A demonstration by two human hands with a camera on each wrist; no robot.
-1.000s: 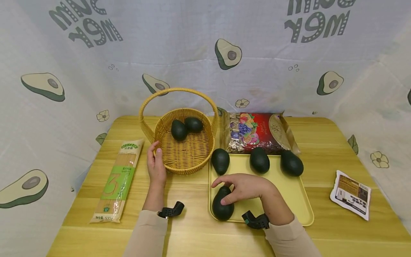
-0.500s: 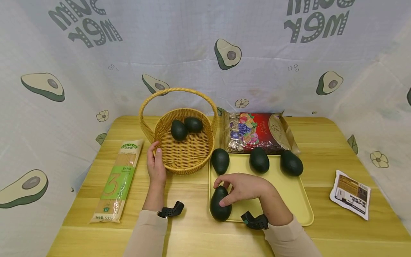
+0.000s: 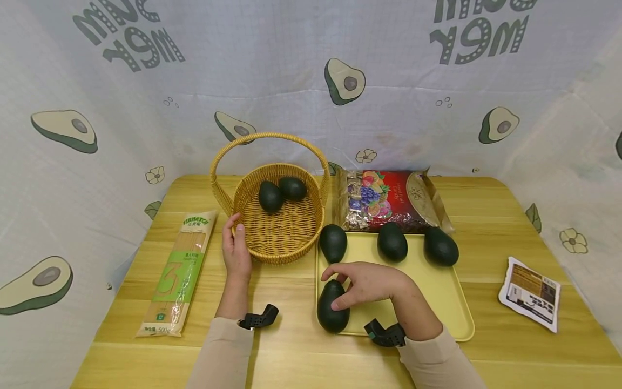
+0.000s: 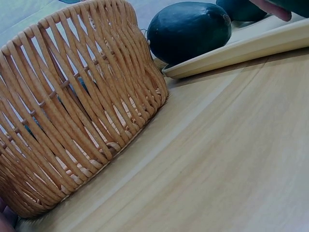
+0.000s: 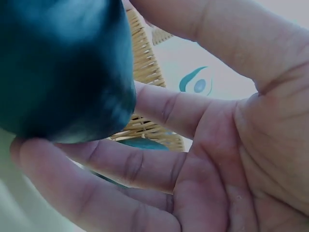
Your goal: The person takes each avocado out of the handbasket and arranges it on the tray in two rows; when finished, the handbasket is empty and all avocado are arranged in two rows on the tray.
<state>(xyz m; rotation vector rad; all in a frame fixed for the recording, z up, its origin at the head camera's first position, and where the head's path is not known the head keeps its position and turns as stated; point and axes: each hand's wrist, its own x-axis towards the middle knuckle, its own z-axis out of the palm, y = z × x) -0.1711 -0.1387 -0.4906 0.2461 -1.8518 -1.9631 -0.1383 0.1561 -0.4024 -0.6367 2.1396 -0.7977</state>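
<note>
My left hand [image 3: 237, 254] rests against the left side of the yellow wicker basket [image 3: 282, 256], its thumb near the rim. Two dark green avocados [image 3: 270, 196] lie together inside. On the yellow tray [image 3: 427, 292], my right hand [image 3: 371, 283] holds an avocado [image 3: 332, 316] at the near left corner, thumb and fingers round its upper part. The right wrist view shows the same avocado [image 5: 63, 67] between thumb and fingers. Three more avocados line the tray's far side: a left one [image 3: 333, 243], a middle one [image 3: 392, 242] and a right one [image 3: 441, 247].
A spaghetti packet [image 3: 177, 275] lies left of the basket. Behind the tray is a red and gold candy bag [image 3: 393, 200]. To the right a small white and brown packet [image 3: 531, 294] lies on the wooden table [image 3: 291, 356]. A printed curtain [image 3: 286, 65] hangs behind.
My right fingers have come in closer round the avocado, which has shifted slightly left. My left hand and the basket keep their places.
</note>
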